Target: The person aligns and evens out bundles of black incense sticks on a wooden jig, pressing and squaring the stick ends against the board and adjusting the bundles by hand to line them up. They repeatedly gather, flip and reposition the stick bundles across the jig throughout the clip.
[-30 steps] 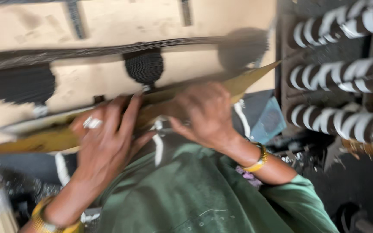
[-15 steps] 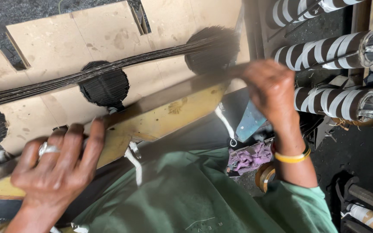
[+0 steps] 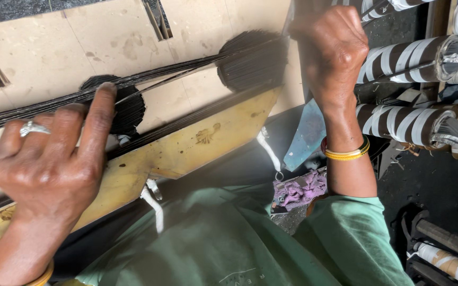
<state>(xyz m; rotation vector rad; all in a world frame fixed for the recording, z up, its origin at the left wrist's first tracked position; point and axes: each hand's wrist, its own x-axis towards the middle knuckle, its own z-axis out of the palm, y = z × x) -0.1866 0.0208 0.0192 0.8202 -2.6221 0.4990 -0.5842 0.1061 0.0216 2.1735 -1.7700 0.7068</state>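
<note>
A long bundle of thin black strands (image 3: 149, 74) runs slantwise across a pale wooden board (image 3: 70, 47) and over a yellow wooden bar (image 3: 202, 137). My left hand (image 3: 49, 164), with a ring on one finger, presses its fingers on the strands at the left, next to a round black tuft (image 3: 125, 108). My right hand (image 3: 332, 53) is clenched at the upper right, just past a second black tuft (image 3: 253, 58), closed on the far end of the strands. A yellow bangle (image 3: 348, 153) sits on my right wrist.
Several rolls wrapped in dark and white stripes (image 3: 414, 58) lie stacked at the right. A light blue flat piece (image 3: 306, 135) and a crumpled purple rag (image 3: 300, 190) lie by my green-clad lap (image 3: 223, 243). More rolls (image 3: 446, 254) lie at the lower right.
My right hand has risen to the upper right along the strands and closed into a fist. My left hand has slid up onto the strand bundle. The view has moved closer.
</note>
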